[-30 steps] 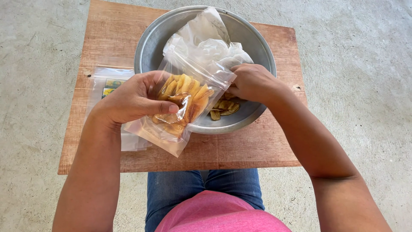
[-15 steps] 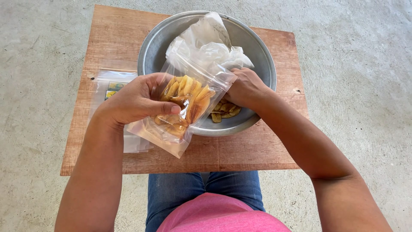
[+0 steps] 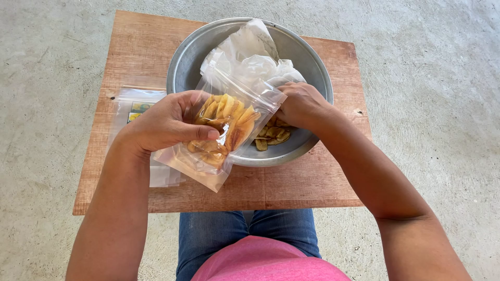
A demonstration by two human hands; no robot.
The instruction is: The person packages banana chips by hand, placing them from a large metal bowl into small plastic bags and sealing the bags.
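- the left hand [image 3: 166,122] holds a clear zip bag [image 3: 219,132] up in the air, over the near rim of the big metal bowl [image 3: 182,67]; the fingers are curled round the bag and the thumb presses on its front
- the bag is partly full of yellow chips [image 3: 226,119] and leans over, with its open mouth pointing at the bowl
- the right hand [image 3: 299,104] is down in the bowl at the near side, with its fingers closed over the loose chips [image 3: 273,136] there; i cannot tell how many it has pinched
- if the bag leans more, chips could slide out of the mouth and land on the tabletop [image 3: 291,187] or the floor
- if the thumb squeezes too hard, the thin chips inside could snap
- the mouth of the bag looks narrow, so a full fist may not fit and bits may drop past it
- crumpled clear plastic [image 3: 250,54] sits in the far part of the bowl, just beside the right hand, and could get dragged along
- the bowl sits close to the near edge of the tabletop, so a bump from an arm could tip it
- more flat bags [image 3: 136,106] lie by the left edge, and a sleeve or arm could sweep them off
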